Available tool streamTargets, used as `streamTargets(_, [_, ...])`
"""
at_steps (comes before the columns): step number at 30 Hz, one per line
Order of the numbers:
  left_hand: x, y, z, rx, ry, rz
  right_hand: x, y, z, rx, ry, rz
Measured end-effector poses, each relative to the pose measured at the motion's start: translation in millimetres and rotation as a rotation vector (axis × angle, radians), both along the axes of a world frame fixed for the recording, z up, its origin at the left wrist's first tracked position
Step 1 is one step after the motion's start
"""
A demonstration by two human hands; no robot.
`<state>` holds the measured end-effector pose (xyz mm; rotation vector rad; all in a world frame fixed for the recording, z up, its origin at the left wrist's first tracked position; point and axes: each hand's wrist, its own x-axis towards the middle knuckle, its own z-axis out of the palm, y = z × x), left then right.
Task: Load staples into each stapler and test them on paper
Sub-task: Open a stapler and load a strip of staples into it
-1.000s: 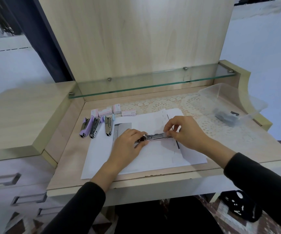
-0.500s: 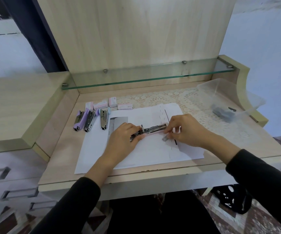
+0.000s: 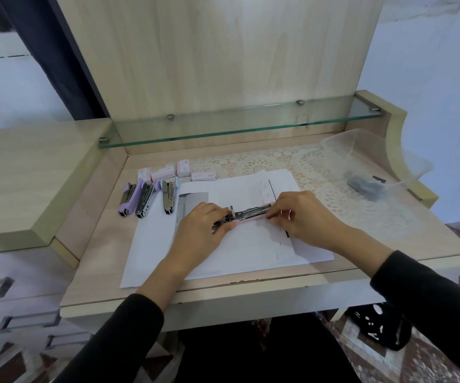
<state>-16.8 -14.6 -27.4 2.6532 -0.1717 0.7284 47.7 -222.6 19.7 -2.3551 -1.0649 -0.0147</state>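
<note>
Found the stapler [image 3: 246, 214] lowered since half a second ago: front end then tilted up off the sheet, now lying close to level on the paper [image 3: 250, 255], with the pink base showing under the bare metal magazine. Found the right hand [image 3: 303, 217] moved in tighter against the front end. Found the left hand [image 3: 198, 230] at the rear end, as before.

Recorded the left grip as closed round the rear of the stapler, holding it down on the paper. Recorded the right grip as a narrow pinch at the front tip. Cannot tell whether on the stapler alone or on a strip of staples as well.

Judged as loading under way: magazine exposed, top not closed, no test press made with this unit yet.

Noted three other staplers [image 3: 143, 201] side by side at the left edge of the paper, with staple boxes [image 3: 162, 172] just behind them, all well apart from both hands. Noted a clear tub [image 3: 375, 161] at the right of the worktop [image 3: 107, 244], holding dark items too blurred to identify.

Advise seating any strip flat before closing, given the likely risk of a jam.
</note>
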Motion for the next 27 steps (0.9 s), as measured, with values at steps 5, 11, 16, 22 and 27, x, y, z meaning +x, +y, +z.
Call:
streamTargets(5, [-0.5, 0.6, -0.5, -0.039, -0.043, -0.044, 7.3, 11.8, 6.2, 0.112, -0.007, 0.016])
streamTargets(11, [0.8, 0.8, -1.6, -0.045, -0.077, -0.058, 11.0, 29.0, -3.9, 0.161, -0.14, 0.091])
streamTargets(16, [2.2, 2.0, -3.2, -0.054, -0.098, -0.055, 12.0, 34.7, -9.3, 0.173, -0.161, 0.096])
streamTargets(22, [3.6, 2.6, -4.0, -0.052, -0.104, -0.059, 14.6, 36.4, -16.1, 0.177, -0.24, 0.136])
streamTargets(27, [4.5, 3.2, -2.5, -0.056, -0.101, -0.061, 19.3, 36.9, -17.0, 0.216, -0.253, 0.142])
